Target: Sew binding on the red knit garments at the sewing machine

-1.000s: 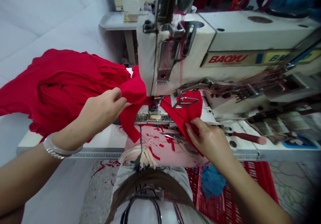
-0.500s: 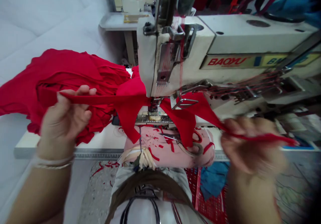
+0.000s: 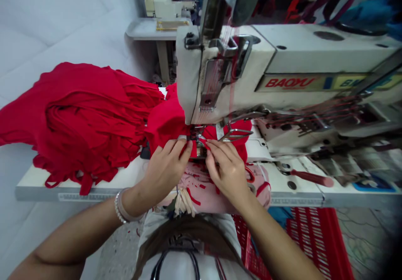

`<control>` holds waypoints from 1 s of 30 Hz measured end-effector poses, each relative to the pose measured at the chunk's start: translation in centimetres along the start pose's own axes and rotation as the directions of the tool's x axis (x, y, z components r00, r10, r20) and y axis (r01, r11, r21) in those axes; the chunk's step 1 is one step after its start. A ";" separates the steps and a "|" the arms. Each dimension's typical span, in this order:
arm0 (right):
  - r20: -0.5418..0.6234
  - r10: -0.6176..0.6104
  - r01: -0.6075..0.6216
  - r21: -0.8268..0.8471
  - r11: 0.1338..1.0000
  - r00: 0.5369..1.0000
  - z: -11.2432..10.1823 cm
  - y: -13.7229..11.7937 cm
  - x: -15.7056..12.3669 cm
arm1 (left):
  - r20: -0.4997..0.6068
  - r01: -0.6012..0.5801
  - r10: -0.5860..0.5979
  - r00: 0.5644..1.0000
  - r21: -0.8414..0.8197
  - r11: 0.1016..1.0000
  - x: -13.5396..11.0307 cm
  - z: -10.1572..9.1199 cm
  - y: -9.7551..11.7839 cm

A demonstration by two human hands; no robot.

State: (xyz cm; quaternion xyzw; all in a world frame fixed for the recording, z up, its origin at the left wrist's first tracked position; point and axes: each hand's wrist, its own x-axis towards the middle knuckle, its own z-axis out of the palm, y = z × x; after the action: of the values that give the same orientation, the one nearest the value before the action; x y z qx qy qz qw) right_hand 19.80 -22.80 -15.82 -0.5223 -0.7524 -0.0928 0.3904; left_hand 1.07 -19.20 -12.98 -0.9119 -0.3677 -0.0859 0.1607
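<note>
Red fabric (image 3: 166, 119) lies under the needle area of a white sewing machine (image 3: 226, 66). My left hand (image 3: 168, 165) is closed on the fabric just left of the presser foot (image 3: 197, 133), fingertips pressed together. On the other side of the foot, my right hand (image 3: 228, 165) pinches the red fabric with thumb and fingers. Both hands' fingertips hide part of the cloth edge. Beneath them, a pink padded cushion (image 3: 216, 202) carries red scraps, and the red handle of scissors (image 3: 250, 174) shows beside my right hand.
A large heap of red fabric pieces (image 3: 84, 108) covers the table's left side. A red-handled screwdriver (image 3: 310, 178) rests on the right of the table (image 3: 37, 183). Below stands a red plastic basket (image 3: 320, 238). A metal wire guide (image 3: 235, 135) juts out near my right hand.
Both hands have come inward from wide apart to the presser foot. The red strip stretched out between them is no longer held taut to the sides.
</note>
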 end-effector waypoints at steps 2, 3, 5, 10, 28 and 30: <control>0.028 -0.030 0.031 -0.052 0.998 0.999 0.3 -0.3 0.1 | -0.011 0.022 -0.022 1.000 -0.003 1.000 0.0 -0.2 0.3; 0.062 -0.054 0.060 -0.103 0.993 0.997 0.4 -0.5 0.1 | -0.019 0.026 -0.026 0.999 -0.010 1.000 0.1 -0.1 0.5; 0.124 -0.084 0.107 -0.194 0.975 0.989 0.5 -0.7 0.1 | -0.024 0.010 -0.011 1.000 -0.035 0.999 0.1 0.1 0.5; 0.181 -0.098 0.142 -0.250 0.958 0.979 0.3 -0.7 0.3 | -0.008 -0.056 0.055 0.998 -0.091 0.994 0.2 0.6 0.3; 0.165 -0.130 0.158 -0.172 0.972 0.978 1.1 0.0 1.5 | -0.073 -0.020 0.019 0.997 -0.022 1.000 0.7 0.7 0.1; 0.146 -0.115 0.138 -0.158 0.978 0.983 1.3 0.2 1.6 | -0.078 -0.025 0.023 0.997 -0.031 0.999 0.8 0.8 0.0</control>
State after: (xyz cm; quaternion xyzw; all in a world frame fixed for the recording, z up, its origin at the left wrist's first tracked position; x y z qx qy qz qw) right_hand 19.08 -20.89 -15.66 -0.5093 -0.7986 -0.1445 0.2862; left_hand 1.67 -18.40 -13.51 -0.9147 -0.3489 -0.1250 0.1614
